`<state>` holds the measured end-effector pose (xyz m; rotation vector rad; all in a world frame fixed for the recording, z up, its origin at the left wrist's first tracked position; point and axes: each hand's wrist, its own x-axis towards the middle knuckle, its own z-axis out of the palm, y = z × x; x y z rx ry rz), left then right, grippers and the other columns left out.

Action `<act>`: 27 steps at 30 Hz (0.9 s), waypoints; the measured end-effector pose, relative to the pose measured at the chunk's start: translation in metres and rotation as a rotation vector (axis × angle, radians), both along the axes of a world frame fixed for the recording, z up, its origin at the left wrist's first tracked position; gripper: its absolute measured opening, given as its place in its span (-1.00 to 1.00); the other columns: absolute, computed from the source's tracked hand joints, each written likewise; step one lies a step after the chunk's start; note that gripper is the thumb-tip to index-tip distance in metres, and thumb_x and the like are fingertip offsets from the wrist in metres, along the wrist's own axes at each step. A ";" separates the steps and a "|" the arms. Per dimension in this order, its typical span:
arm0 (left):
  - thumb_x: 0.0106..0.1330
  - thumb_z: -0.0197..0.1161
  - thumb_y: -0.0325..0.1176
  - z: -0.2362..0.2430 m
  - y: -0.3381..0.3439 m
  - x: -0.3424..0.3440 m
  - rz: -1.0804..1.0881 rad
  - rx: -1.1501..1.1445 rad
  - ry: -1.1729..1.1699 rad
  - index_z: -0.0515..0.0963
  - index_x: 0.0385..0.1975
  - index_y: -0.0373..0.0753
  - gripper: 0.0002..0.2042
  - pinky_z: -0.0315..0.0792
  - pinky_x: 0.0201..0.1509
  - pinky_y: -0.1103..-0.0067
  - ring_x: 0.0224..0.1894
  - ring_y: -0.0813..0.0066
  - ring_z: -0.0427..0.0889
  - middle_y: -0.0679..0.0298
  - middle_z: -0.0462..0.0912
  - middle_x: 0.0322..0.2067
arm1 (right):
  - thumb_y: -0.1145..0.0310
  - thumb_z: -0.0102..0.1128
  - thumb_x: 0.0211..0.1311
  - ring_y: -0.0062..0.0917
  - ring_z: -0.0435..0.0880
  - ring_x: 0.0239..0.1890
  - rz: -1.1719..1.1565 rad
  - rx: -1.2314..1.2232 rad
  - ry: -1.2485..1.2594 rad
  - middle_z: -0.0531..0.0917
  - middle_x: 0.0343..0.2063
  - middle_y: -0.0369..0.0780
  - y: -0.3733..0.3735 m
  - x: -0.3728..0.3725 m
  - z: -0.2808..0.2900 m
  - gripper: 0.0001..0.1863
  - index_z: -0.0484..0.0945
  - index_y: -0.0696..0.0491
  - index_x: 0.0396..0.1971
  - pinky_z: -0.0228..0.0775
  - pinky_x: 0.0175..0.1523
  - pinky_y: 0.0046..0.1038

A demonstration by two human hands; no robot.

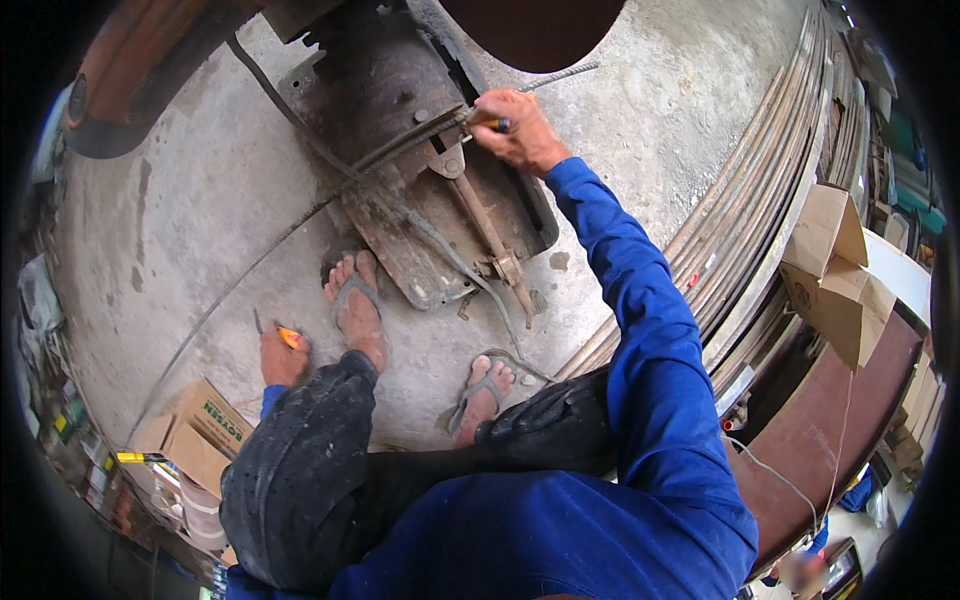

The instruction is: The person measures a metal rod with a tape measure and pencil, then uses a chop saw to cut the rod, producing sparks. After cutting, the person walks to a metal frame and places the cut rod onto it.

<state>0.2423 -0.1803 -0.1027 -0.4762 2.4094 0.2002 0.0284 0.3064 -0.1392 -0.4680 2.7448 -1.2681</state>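
A long ribbed steel bar [253,262] crosses a rusty metal machine base [385,215] on the floor. My right hand [522,132] is closed at the bar, over the base's upper part. Between its fingers shows a small yellow piece with a dark end [497,125]; its kind is unclear. Just below this hand, a screw clamp [480,215] is fixed to the base. Low beside my left leg, my left hand [284,362] is closed on an orange-handled tool [290,338]. A thin dark part sticks up near that hand, and the tool's kind cannot be made out.
A grey cable [440,243] runs over the base toward my sandalled feet. Long metal bars and pipes [745,170] lie along the right. Cardboard boxes [205,430] [835,270] stand at lower left and right. A large rusty rounded part [150,65] overhangs the upper left.
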 end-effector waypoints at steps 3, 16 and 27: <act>0.02 0.38 -0.22 0.003 0.029 0.003 -0.020 0.044 0.059 0.29 0.14 -0.40 -0.31 0.34 0.17 0.27 0.09 -0.09 0.44 -0.16 0.45 -0.01 | 0.25 0.24 0.01 -0.36 0.60 -0.11 -0.030 0.075 0.136 0.68 -0.32 -0.24 -0.002 0.002 0.002 -0.85 0.65 -0.06 -0.42 0.31 0.02 -0.31; 0.29 0.17 -0.17 -0.013 0.016 -0.097 -0.423 0.117 0.637 0.40 0.10 -0.27 -0.55 0.23 0.20 0.19 0.08 -0.02 0.44 -0.03 0.50 -0.01 | 0.27 -0.07 0.40 -0.49 0.61 -0.38 -0.323 -0.155 -0.284 0.58 -0.46 -0.16 0.011 0.044 0.157 -0.72 0.51 0.16 -0.15 0.45 -0.23 -0.39; 0.38 0.08 -0.15 -0.041 0.015 -0.136 -0.405 0.267 0.560 0.58 -0.14 -0.22 -0.71 0.48 -0.09 0.35 -0.17 0.07 0.64 0.06 0.65 -0.24 | 0.38 -0.02 0.34 -0.75 0.52 -0.53 -0.904 -0.706 -0.149 0.58 -0.38 -0.28 0.027 0.078 0.224 -0.72 0.51 0.18 -0.05 0.29 -0.48 -0.71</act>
